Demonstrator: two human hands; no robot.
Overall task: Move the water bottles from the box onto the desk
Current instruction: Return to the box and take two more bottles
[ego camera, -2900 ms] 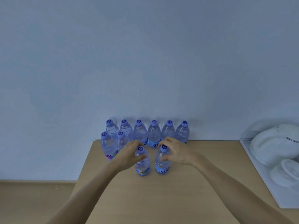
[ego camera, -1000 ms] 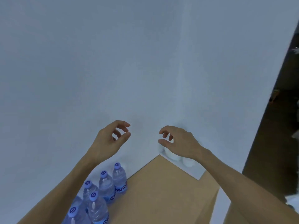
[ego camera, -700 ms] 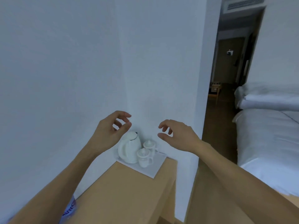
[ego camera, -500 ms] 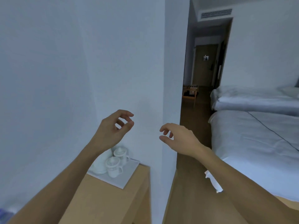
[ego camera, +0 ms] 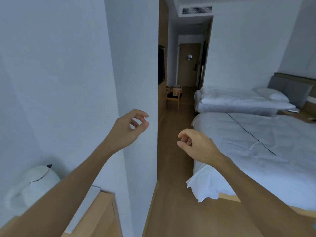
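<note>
left hand (ego camera: pixel 127 130) hovering empty, fingers loosely curled | right hand (ego camera: pixel 196 144) likewise | wall corner (ego camera: pixel 136 65) standing between them | kettle (ego camera: pixel 34 182) sitting on desk (ego camera: pixel 102 218) | bed (ego camera: pixel 256 142) lying rightward

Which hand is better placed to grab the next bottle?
Neither, really. The left hand and right hand are both raised, loosely curled and hold nothing. No bottles or box are in view, only the desk corner, kettle and beds.

Both forearms bare, no sleeves; hands, left (ego camera: pixel 127 130) and right (ego camera: pixel 196 144), ungloved, without rings.
</note>
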